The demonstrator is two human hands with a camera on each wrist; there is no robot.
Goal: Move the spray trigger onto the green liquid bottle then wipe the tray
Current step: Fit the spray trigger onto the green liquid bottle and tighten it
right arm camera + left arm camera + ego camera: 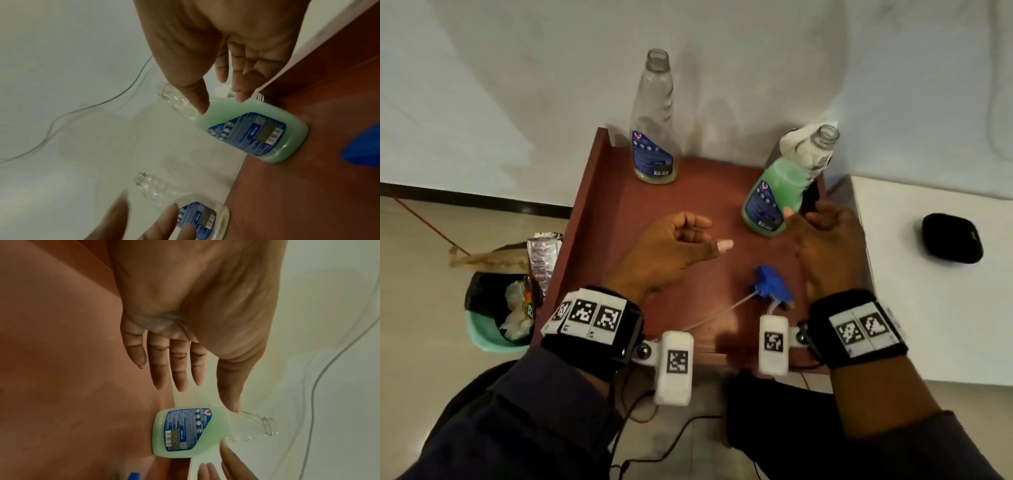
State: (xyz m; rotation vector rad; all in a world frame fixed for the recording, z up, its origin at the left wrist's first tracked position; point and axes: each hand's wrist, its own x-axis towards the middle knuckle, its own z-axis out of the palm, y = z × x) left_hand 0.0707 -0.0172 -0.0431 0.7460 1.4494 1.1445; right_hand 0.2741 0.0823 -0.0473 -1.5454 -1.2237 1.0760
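Observation:
The red-brown tray (640, 212) holds two uncapped bottles. A nearly empty one (654, 120) stands at the back left. The green liquid bottle (779, 192) (189, 431) (246, 129) stands at the back right. The blue spray trigger (774, 287) lies on its side on the tray, its thin tube trailing toward the front left. My right hand (808, 216) (222, 104) is at the green bottle, thumb and fingers spread on either side of it without a closed grip. My left hand (705, 236) (205, 397) hovers over the tray's middle with straight fingers, holding nothing.
A white cloth (799, 144) sits behind the green bottle at the tray's back right corner. A black case (952, 238) lies on the white surface (928, 308) to the right. A teal waste bin (493, 318) stands on the floor at the left. The wall is close behind.

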